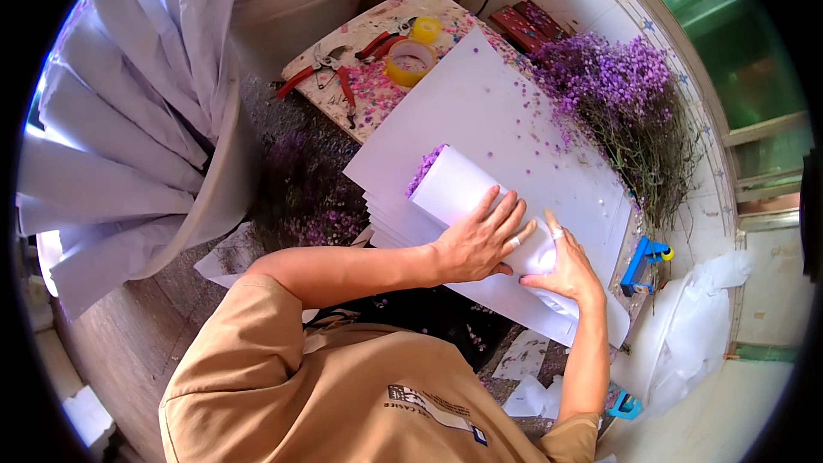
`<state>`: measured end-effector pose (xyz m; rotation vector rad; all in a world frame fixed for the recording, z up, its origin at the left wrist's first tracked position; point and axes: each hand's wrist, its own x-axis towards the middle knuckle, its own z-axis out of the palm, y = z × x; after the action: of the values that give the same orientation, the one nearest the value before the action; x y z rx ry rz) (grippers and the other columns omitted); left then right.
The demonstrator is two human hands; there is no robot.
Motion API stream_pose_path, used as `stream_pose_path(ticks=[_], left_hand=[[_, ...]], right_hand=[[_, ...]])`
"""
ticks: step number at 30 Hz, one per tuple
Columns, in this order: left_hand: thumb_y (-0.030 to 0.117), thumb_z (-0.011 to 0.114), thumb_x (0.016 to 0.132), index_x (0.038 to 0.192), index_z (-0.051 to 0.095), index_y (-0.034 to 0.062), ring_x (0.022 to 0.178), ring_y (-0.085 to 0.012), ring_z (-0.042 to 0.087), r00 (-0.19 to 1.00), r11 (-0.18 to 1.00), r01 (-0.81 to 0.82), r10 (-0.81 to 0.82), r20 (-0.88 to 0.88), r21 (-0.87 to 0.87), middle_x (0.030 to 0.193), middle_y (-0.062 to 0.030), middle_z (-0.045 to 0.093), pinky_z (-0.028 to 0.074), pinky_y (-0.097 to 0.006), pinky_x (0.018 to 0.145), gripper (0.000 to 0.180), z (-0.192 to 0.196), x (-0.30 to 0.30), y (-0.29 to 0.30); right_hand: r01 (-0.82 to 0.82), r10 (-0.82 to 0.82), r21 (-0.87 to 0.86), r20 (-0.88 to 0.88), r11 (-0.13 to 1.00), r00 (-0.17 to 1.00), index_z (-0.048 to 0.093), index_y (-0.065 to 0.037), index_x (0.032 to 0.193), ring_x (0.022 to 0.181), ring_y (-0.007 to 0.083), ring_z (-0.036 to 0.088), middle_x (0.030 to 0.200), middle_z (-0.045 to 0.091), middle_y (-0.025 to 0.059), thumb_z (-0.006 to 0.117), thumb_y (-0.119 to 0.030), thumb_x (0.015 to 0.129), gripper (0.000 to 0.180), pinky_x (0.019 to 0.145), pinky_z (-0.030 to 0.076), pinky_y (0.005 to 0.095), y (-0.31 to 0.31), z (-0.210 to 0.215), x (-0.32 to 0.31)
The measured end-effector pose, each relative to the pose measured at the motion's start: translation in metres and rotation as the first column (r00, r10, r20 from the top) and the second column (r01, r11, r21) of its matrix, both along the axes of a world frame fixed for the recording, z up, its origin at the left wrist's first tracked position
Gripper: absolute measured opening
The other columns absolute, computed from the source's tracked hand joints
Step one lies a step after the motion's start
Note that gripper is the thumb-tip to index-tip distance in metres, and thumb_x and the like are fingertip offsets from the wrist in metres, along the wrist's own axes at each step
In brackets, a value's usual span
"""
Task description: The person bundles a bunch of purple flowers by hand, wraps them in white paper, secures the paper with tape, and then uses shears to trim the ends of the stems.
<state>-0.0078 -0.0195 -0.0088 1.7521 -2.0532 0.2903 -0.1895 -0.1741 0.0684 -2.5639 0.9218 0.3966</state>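
A white paper roll (450,182) lies at the centre of the frame on stacked white sheets (446,103), small purple flowers (422,173) showing at its upper-left end. The person's left hand (477,243) rests over it, fingers outstretched and slightly parted, while the right hand (569,271) cups its lower-right end, thumb and fingers wide apart. Red-handled pruning shears (345,86) and a yellow tape roll (392,69) sit on the tabletop (386,13), upper centre; a purple-flowered bunch (613,77) lies upper right.

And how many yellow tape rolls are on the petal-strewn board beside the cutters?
2: the larger roll lies to the left of the white sheets; the smaller roll is just beyond it. More could be hidden under the sheets.
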Motion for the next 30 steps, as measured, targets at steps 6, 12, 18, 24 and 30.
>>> stream_pose_path(ticks=[6, 12, 18, 24, 30], left_hand=[[0.066, 0.059, 0.087, 0.153, 0.042, 0.0084, 0.145, -0.0383, 0.039, 1.0, 1.0, 0.004, -0.004, 0.013, 0.031, 0.151, -0.0209, 0.046, 0.021, -0.062, 0.121, 0.09, -0.002, 0.003, 0.001], [0.067, 0.058, 0.088, 0.153, 0.042, 0.0079, 0.144, -0.038, 0.04, 1.0, 0.999, -0.004, 0.004, -0.006, 0.033, 0.149, -0.0206, 0.048, 0.022, -0.062, 0.121, 0.089, 0.003, 0.008, -0.002], [0.068, 0.057, 0.088, 0.152, 0.043, 0.0067, 0.14, -0.0372, 0.043, 0.999, 0.998, 0.033, -0.033, 0.005, 0.045, 0.146, -0.0202, 0.05, 0.025, -0.061, 0.119, 0.089, 0.006, 0.013, -0.007], [0.066, 0.058, 0.088, 0.15, 0.046, 0.0047, 0.138, -0.0377, 0.045, 0.999, 0.999, 0.04, -0.039, -0.005, 0.023, 0.144, -0.0206, 0.051, 0.028, -0.059, 0.118, 0.088, 0.005, 0.016, -0.004], [0.065, 0.06, 0.088, 0.147, 0.049, 0.002, 0.133, -0.0374, 0.048, 0.996, 0.998, 0.057, -0.059, -0.068, -0.032, 0.14, -0.022, 0.052, 0.031, -0.057, 0.116, 0.086, 0.005, 0.018, -0.008]], right_hand=[[-0.063, 0.058, -0.038, -0.116, 0.997, 0.992, 0.017, -0.011, 0.163, 0.138, 0.0411, 0.045, 0.15, 0.045, 0.0241, 0.095, -0.036, 0.054, 0.136, 0.115, 0.038, 0.0503, 0.015, 0.007, 0.02], [-0.071, 0.068, -0.032, -0.109, 0.997, 0.992, 0.022, -0.008, 0.161, 0.136, 0.0418, 0.049, 0.146, 0.049, 0.026, 0.093, -0.032, 0.051, 0.133, 0.114, 0.041, 0.0475, 0.006, 0.007, 0.022], [-0.067, 0.069, 0.036, -0.064, 0.997, 0.996, 0.023, -0.007, 0.16, 0.133, 0.0429, 0.051, 0.144, 0.051, 0.026, 0.094, -0.032, 0.051, 0.132, 0.113, 0.042, 0.0472, -0.002, 0.003, 0.018], [-0.047, 0.151, -0.301, 0.33, 0.952, 0.932, 0.043, -0.004, 0.149, 0.127, 0.0431, 0.054, 0.139, 0.055, 0.0235, 0.09, -0.02, 0.067, 0.097, 0.11, 0.044, 0.049, 0.053, -0.001, -0.009], [-0.057, 0.258, -0.376, 0.508, 0.925, 0.822, 0.068, 0.0, 0.124, 0.128, 0.0356, 0.057, 0.129, 0.065, 0.0177, 0.08, -0.012, 0.08, 0.048, 0.111, 0.043, 0.0492, 0.123, -0.048, -0.069]])
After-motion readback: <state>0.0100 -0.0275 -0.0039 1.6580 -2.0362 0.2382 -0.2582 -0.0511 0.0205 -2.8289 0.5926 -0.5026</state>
